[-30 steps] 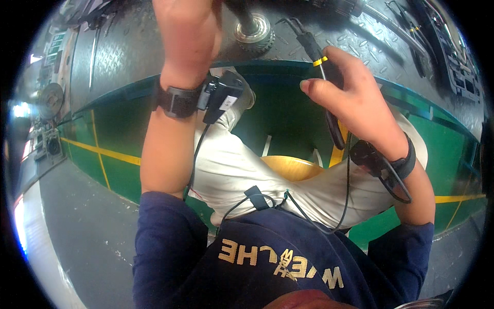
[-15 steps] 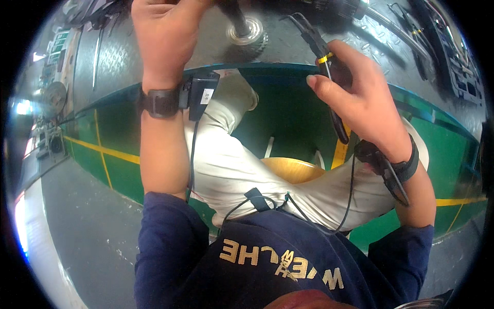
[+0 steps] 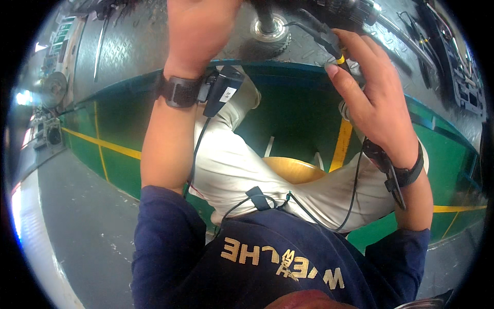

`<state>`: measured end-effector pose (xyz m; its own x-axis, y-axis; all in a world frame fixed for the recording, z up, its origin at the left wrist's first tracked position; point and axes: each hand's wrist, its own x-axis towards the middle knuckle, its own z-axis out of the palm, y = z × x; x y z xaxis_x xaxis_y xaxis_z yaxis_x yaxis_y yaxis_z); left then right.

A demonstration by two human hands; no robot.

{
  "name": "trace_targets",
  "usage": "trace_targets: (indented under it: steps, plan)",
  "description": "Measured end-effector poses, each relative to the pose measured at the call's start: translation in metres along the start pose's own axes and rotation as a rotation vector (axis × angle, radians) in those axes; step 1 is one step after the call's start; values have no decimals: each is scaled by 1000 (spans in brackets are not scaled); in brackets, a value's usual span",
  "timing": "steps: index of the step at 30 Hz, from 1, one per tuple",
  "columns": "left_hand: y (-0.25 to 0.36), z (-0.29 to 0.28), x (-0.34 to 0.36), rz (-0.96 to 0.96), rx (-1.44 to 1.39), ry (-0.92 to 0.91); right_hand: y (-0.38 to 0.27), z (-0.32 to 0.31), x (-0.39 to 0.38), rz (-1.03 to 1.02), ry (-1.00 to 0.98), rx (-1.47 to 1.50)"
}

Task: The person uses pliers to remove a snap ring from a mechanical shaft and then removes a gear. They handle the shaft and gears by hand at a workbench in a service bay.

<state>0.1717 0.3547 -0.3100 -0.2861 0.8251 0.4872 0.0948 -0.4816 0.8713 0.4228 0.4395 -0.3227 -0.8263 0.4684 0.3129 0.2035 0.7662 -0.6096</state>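
Observation:
My right hand is closed around a pair of bent-nose pliers with dark handles and a yellow band. Their thin, hooked tips point left, close beside a metal shaft; whether they touch it I cannot tell. The shaft stands on the bench with a shiny ring round its lower part and a toothed gear beneath. My left hand reaches to the top edge, left of the shaft. Its fingers are out of the picture, so their grip is hidden.
The metal bench top has a raised tread pattern and a blue-green front edge. A thin rod lies at left. At right are another geared shaft and a grey slotted part. A round yellow stool shows between my legs.
My left hand has moved right, and the shaft with its gear has shifted right too. The pliers have turned in my right hand, and their hooked tips now lie nearer the shaft.

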Motion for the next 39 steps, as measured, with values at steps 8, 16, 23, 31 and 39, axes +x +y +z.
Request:
trace_targets:
  steps: [8,16,23,31,39]
  plan:
    - [4,0,0,-83,-49,-63,-1,-1,5,-2,-61,-309]
    - [6,4,-1,-72,-13,-57,0,8,12,-10,-105,-350]
    - [5,5,-1,-83,-25,-47,-10,10,12,-49,-57,-482]
    - [3,4,3,-86,-47,-41,-3,11,10,-48,-66,-373]
    - [-4,11,1,-75,-228,-38,0,18,12,-69,-10,-400]
